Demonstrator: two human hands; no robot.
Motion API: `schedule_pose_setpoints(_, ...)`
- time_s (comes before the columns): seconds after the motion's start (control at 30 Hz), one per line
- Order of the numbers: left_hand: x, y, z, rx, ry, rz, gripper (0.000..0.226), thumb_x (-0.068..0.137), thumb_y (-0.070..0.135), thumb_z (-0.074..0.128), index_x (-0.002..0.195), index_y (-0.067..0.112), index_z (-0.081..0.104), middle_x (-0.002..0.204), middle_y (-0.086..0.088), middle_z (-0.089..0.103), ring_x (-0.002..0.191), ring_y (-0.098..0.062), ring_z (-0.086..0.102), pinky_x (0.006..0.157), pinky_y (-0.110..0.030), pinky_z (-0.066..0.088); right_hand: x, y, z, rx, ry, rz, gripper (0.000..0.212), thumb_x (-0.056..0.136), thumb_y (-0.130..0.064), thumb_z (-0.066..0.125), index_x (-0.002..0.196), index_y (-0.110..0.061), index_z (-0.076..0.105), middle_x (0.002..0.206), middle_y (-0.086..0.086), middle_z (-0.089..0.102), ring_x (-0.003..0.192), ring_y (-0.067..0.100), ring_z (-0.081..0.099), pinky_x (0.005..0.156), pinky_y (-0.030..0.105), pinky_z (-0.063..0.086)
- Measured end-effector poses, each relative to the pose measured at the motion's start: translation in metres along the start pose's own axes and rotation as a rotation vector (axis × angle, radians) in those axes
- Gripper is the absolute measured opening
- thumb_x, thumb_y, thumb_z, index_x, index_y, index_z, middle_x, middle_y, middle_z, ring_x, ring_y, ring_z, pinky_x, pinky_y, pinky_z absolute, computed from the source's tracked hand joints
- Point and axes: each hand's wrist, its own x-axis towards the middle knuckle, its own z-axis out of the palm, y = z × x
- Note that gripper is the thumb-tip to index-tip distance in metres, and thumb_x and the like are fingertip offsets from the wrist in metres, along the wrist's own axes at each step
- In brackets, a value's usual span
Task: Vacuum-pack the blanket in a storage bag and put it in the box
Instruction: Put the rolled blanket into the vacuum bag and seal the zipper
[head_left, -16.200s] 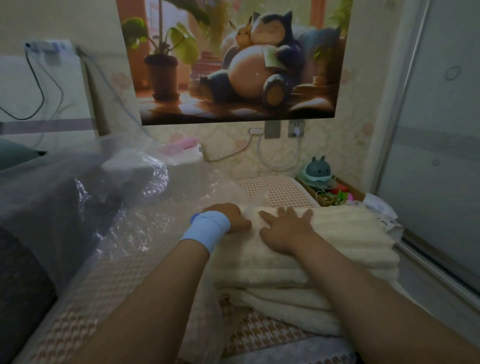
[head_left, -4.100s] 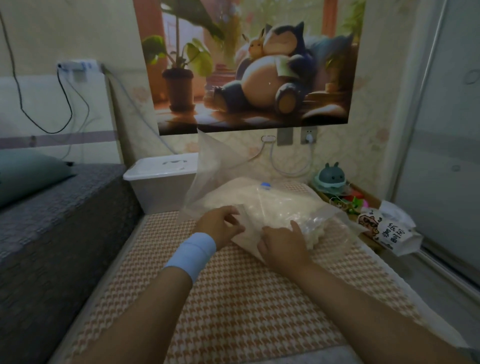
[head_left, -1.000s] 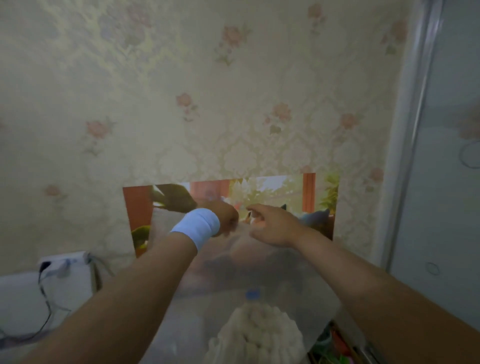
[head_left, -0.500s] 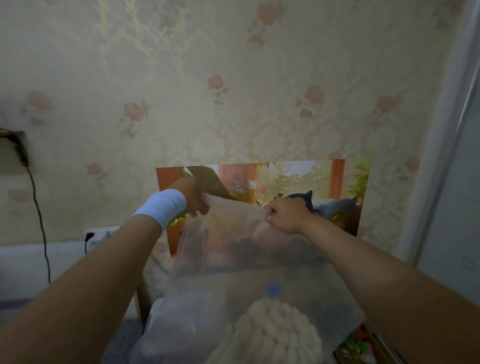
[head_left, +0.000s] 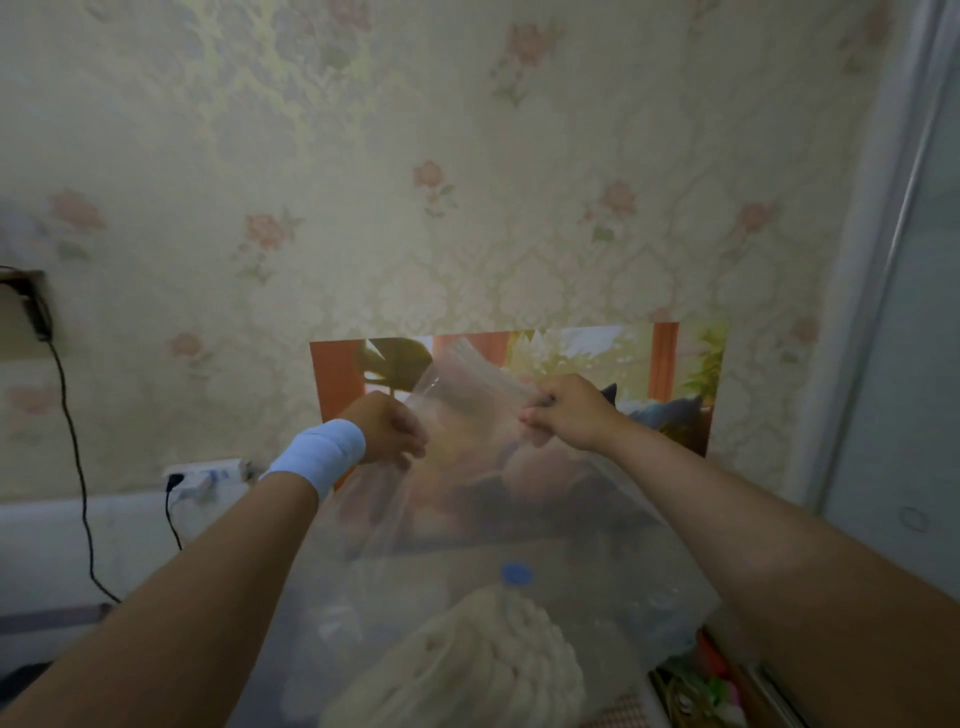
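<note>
The left hand (head_left: 392, 428), with a pale blue wristband (head_left: 322, 457) on its wrist, has its fingers curled on the left part of the clear storage bag's (head_left: 571, 566) upper edge. The right hand (head_left: 569, 413) pinches the same edge a little further right, thumb against fingertips. Between them the bag's mouth is bunched and raised to head height; whether its seal strip is closed there cannot be made out. Below the hands the plastic hangs down in front of a cartoon poster (head_left: 680, 364) on the flowered wallpaper (head_left: 467, 182). The cream blanket (head_left: 467, 665) sits as a lump in the bottom of the bag, under the blue valve cap (head_left: 517, 573). A black cable (head_left: 72, 441) and a power strip (head_left: 208, 474) are on the wall to the left, and a glass door (head_left: 914, 364) stands to the right. The box is out of view. The step in hand looks like settling the blanket and closing the mouth. Next the edge likely needs pulling flat and pressing shut along its whole width, since a pucker would leak air. The air can then be drawn out through the valve, so packing in the box is some way off.
</note>
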Motion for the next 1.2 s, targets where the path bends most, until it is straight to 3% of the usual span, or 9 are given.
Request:
schedule_pose_setpoints(0.13, -0.007, 0.015, -0.007, -0.072, -0.074, -0.059, 0.01, 0.085, -0.006, 0.064, 0.091, -0.002, 0.071, 0.067, -0.005, 0.07, 0.046, -0.014, 0.066, 0.04, -0.021, 0.049, -0.004, -0.016, 0.002, -0.072, 0.059, -0.008, 0.003, 0.087, -0.024, 0.072, 0.086, -0.022, 0.07, 0.088, -0.014, 0.066, 0.08, 0.006, 0.061, 0.08, 0.03, 0.046)
schedule_pose_setpoints(0.23, -0.004, 0.029, -0.004, -0.083, -0.11, -0.03, 0.011, 0.084, -0.004, 0.066, 0.089, 0.003, 0.073, 0.068, -0.002, 0.07, 0.048, -0.012, 0.066, 0.044, -0.022, 0.051, 0.001, -0.033, 0.003, 0.0, 0.154, -0.082, 0.071, 0.076, -0.028, 0.082, 0.138, -0.02, 0.05, 0.123, -0.015, 0.049, 0.108, 0.002, 0.048, 0.097, 0.028, 0.043)
schedule_pose_setpoints(0.47, -0.008, -0.005, 0.027, 0.055, -0.113, -0.058, 0.031, 0.081, 0.022, 0.075, 0.108, 0.01, 0.067, 0.092, 0.005, 0.064, 0.098, -0.021, 0.064, 0.094, -0.035, 0.05, 0.006, -0.022, -0.006, 0.065, 0.071, -0.045, 0.007, 0.078, -0.01, 0.081, 0.08, -0.005, 0.077, 0.07, 0.004, 0.075, 0.062, 0.019, 0.073, 0.074, 0.044, 0.061)
schedule_pose_setpoints(0.57, -0.024, -0.032, 0.04, 0.109, -0.273, -0.211, 0.02, 0.085, 0.016, 0.071, 0.104, 0.009, 0.071, 0.084, 0.001, 0.071, 0.086, -0.026, 0.072, 0.067, -0.032, 0.059, 0.003, -0.006, -0.003, 0.009, 0.024, 0.015, 0.008, 0.079, -0.017, 0.08, 0.08, -0.009, 0.078, 0.069, 0.0, 0.075, 0.064, 0.015, 0.073, 0.075, 0.045, 0.061)
schedule_pose_setpoints(0.7, -0.024, -0.021, 0.054, 0.056, -0.33, -0.174, 0.011, 0.089, 0.007, 0.064, 0.087, 0.012, 0.074, 0.086, -0.004, 0.075, 0.078, -0.024, 0.074, 0.063, -0.032, 0.06, -0.006, -0.009, 0.005, -0.405, 0.246, -0.01, 0.041, 0.084, -0.023, 0.066, 0.125, -0.021, 0.063, 0.124, 0.004, 0.067, 0.116, 0.025, 0.062, 0.102, 0.042, 0.046)
schedule_pose_setpoints(0.8, -0.018, 0.014, 0.067, 0.061, -0.351, -0.094, 0.014, 0.09, 0.008, 0.062, 0.099, 0.007, 0.072, 0.093, -0.006, 0.075, 0.077, -0.023, 0.073, 0.068, -0.032, 0.06, -0.022, -0.033, 0.016, -0.78, 0.407, -0.462, 0.083, 0.073, -0.007, 0.054, 0.151, -0.022, 0.031, 0.157, 0.014, 0.029, 0.146, 0.036, 0.025, 0.117, 0.055, 0.02)
schedule_pose_setpoints(0.97, -0.006, 0.035, 0.081, -0.032, -0.355, -0.122, 0.02, 0.093, 0.005, 0.054, 0.104, -0.005, 0.068, 0.095, -0.018, 0.073, 0.079, -0.035, 0.072, 0.075, -0.046, 0.059, -0.034, -0.033, 0.021, -0.971, -0.215, -0.386, 0.024, 0.085, -0.026, 0.06, 0.106, -0.026, 0.071, 0.111, 0.004, 0.07, 0.111, 0.029, 0.062, 0.105, 0.045, 0.033)
schedule_pose_setpoints(1.07, -0.019, 0.032, 0.083, 0.04, -0.257, -0.063, 0.018, 0.089, 0.015, 0.062, 0.103, 0.006, 0.069, 0.096, -0.008, 0.071, 0.081, -0.024, 0.071, 0.065, -0.03, 0.057, -0.032, -0.013, 0.016, -0.88, -0.168, -0.319, 0.015, 0.086, -0.034, 0.062, 0.092, -0.026, 0.074, 0.097, 0.0, 0.072, 0.09, 0.026, 0.067, 0.069, 0.032, 0.044)
schedule_pose_setpoints(1.2, -0.043, -0.01, 0.097, 0.373, -0.421, -0.103, 0.034, 0.08, 0.031, 0.074, 0.112, 0.023, 0.065, 0.107, 0.002, 0.065, 0.095, -0.018, 0.066, 0.083, -0.03, 0.054, -0.038, 0.004, 0.009, -0.814, -0.158, -0.262, 0.011, 0.084, -0.035, 0.063, 0.084, -0.028, 0.072, 0.091, -0.007, 0.068, 0.087, 0.02, 0.064, 0.072, 0.035, 0.043)
